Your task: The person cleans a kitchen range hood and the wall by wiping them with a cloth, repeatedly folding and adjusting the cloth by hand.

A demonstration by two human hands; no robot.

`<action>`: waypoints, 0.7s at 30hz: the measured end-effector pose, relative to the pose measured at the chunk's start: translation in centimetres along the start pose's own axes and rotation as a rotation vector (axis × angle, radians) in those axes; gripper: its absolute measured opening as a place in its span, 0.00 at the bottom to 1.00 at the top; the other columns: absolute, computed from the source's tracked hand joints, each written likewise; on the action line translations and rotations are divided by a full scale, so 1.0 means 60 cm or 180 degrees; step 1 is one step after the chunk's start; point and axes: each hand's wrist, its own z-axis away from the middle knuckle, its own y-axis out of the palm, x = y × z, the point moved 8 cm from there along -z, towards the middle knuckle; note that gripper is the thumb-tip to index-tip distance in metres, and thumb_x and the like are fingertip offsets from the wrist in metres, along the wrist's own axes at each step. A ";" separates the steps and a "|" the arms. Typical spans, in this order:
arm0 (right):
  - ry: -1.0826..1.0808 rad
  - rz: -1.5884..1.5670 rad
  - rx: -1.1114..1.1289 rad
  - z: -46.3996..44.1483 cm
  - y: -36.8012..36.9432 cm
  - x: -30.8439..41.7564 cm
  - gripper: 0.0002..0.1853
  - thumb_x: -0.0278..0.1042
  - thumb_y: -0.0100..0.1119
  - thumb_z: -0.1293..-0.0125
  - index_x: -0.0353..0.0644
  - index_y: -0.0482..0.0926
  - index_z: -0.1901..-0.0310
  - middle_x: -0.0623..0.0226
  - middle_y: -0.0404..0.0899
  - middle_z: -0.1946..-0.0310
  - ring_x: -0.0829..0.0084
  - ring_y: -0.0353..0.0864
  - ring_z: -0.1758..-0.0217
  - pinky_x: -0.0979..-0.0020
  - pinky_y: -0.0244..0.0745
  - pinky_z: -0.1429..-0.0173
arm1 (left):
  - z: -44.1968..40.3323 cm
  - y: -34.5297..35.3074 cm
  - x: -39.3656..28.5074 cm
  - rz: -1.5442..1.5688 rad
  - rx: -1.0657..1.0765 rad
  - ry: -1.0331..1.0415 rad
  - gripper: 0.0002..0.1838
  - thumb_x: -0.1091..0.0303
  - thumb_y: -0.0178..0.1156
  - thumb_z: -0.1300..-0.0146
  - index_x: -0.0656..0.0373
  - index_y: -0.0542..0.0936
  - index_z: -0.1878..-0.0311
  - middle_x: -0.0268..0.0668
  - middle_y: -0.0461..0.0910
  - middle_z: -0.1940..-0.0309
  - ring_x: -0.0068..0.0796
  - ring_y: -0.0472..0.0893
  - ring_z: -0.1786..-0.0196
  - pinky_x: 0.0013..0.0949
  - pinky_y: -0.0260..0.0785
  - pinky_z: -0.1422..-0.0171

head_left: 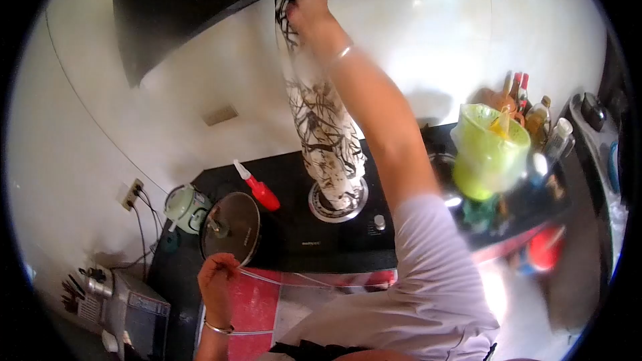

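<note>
My right hand point(309, 1) is raised to the underside of the dark range hood point(194, 7), its fingers closed round the top of a long white cloth with black branch-like patterns point(324, 117). The cloth hangs down to the round metal burner point(354, 208) on the black stove point(321, 247). Low at the left, my left hand point(217, 269) has its fingers pinched on a thin white cord point(287, 278) that runs to the right. A glass pot lid point(231, 227) lies just above that hand.
A red bottle with a white nozzle point(263, 194) lies on the stove. A light green cooker point(187, 207) is at the left, a toaster oven point(137, 317) below it. At right are a lime green basket point(491, 150), several bottles point(538, 117) and a red container point(546, 247).
</note>
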 end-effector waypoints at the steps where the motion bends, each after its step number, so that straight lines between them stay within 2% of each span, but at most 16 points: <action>1: 0.0301 0.0590 -0.0298 0.030 0.014 0.006 0.14 0.31 0.45 0.36 0.35 0.74 0.53 0.61 0.77 0.58 0.69 0.77 0.55 0.68 0.73 0.50 | -0.003 -0.005 -0.002 0.0005 0.0036 0.0022 0.11 0.80 0.44 0.46 0.62 0.76 0.64 0.33 0.76 0.72 0.18 0.71 0.72 0.22 0.61 0.68; 2: 0.0236 0.0736 -0.0465 0.059 0.041 0.022 0.11 0.23 0.41 0.38 0.31 0.74 0.58 0.61 0.77 0.64 0.71 0.75 0.62 0.68 0.73 0.54 | -0.008 -0.013 0.000 0.0010 0.0071 0.0023 0.10 0.80 0.45 0.45 0.62 0.75 0.64 0.34 0.76 0.72 0.20 0.72 0.73 0.23 0.62 0.70; 5: 0.0418 0.0662 -0.0310 0.064 0.033 -0.020 0.11 0.24 0.47 0.37 0.36 0.73 0.53 0.65 0.78 0.63 0.74 0.74 0.60 0.74 0.70 0.55 | -0.027 -0.035 -0.010 0.0090 0.0166 -0.0164 0.09 0.80 0.46 0.46 0.62 0.75 0.64 0.34 0.75 0.72 0.23 0.72 0.73 0.25 0.65 0.69; 6: 0.0553 0.0770 -0.0394 0.073 0.040 -0.024 0.11 0.22 0.46 0.37 0.34 0.73 0.54 0.64 0.78 0.62 0.75 0.74 0.62 0.75 0.70 0.56 | -0.030 -0.038 -0.019 0.0010 0.0171 -0.0184 0.09 0.80 0.46 0.46 0.62 0.75 0.64 0.34 0.75 0.72 0.23 0.72 0.73 0.26 0.65 0.69; 7: 0.0575 0.0760 -0.0428 0.079 0.036 -0.029 0.10 0.23 0.47 0.37 0.33 0.73 0.55 0.63 0.78 0.63 0.74 0.75 0.62 0.74 0.72 0.57 | -0.036 -0.038 -0.024 -0.0080 0.0159 -0.0214 0.09 0.80 0.46 0.46 0.61 0.75 0.64 0.34 0.75 0.72 0.23 0.72 0.73 0.26 0.65 0.69; 8: 0.0600 0.0756 -0.0454 0.085 0.036 -0.035 0.10 0.23 0.48 0.37 0.32 0.73 0.55 0.61 0.78 0.64 0.72 0.76 0.63 0.72 0.74 0.58 | -0.040 -0.029 -0.038 0.0093 0.0264 -0.0215 0.14 0.83 0.41 0.46 0.63 0.76 0.63 0.33 0.76 0.72 0.19 0.73 0.71 0.22 0.62 0.67; 11: 0.0701 0.0718 -0.0396 0.102 0.047 -0.047 0.09 0.23 0.48 0.36 0.30 0.73 0.57 0.59 0.78 0.65 0.70 0.77 0.65 0.70 0.77 0.59 | -0.069 -0.021 -0.059 -0.0158 0.0449 -0.0226 0.14 0.83 0.41 0.45 0.63 0.76 0.63 0.34 0.76 0.71 0.19 0.72 0.72 0.22 0.63 0.68; 12: 0.0740 0.0701 -0.0365 0.108 0.046 -0.053 0.09 0.23 0.48 0.36 0.30 0.73 0.57 0.59 0.78 0.65 0.70 0.77 0.65 0.70 0.77 0.59 | -0.086 -0.005 -0.078 -0.0334 0.0514 0.0033 0.07 0.76 0.46 0.42 0.60 0.74 0.66 0.32 0.72 0.77 0.21 0.70 0.74 0.23 0.58 0.70; 15: 0.0911 0.0769 -0.0435 0.123 0.062 -0.070 0.08 0.22 0.49 0.38 0.29 0.74 0.58 0.57 0.78 0.65 0.70 0.77 0.65 0.71 0.77 0.62 | -0.140 0.039 -0.129 -0.0671 0.0767 0.0513 0.07 0.73 0.46 0.38 0.60 0.74 0.65 0.32 0.72 0.77 0.20 0.69 0.74 0.23 0.58 0.70; 17: 0.1042 0.0887 -0.0623 0.123 0.051 -0.081 0.08 0.21 0.50 0.39 0.29 0.74 0.59 0.58 0.78 0.65 0.71 0.77 0.66 0.72 0.77 0.62 | -0.185 0.092 -0.179 -0.0919 0.1055 0.0686 0.08 0.69 0.47 0.35 0.61 0.74 0.61 0.32 0.74 0.74 0.20 0.69 0.73 0.23 0.60 0.68; 18: 0.1092 0.0883 -0.0754 0.131 0.003 -0.087 0.08 0.20 0.51 0.40 0.28 0.74 0.59 0.58 0.78 0.65 0.72 0.77 0.66 0.73 0.77 0.63 | -0.227 0.129 -0.165 -0.0868 0.1049 0.0701 0.08 0.68 0.48 0.35 0.61 0.74 0.59 0.33 0.75 0.71 0.20 0.70 0.72 0.23 0.61 0.67; 21: 0.1226 0.1170 -0.0728 0.130 -0.007 -0.104 0.08 0.20 0.53 0.42 0.28 0.74 0.60 0.60 0.78 0.66 0.73 0.77 0.67 0.74 0.75 0.63 | -0.302 0.196 -0.190 -0.0349 0.1001 0.0621 0.10 0.67 0.51 0.35 0.62 0.74 0.56 0.35 0.77 0.64 0.22 0.72 0.70 0.24 0.66 0.66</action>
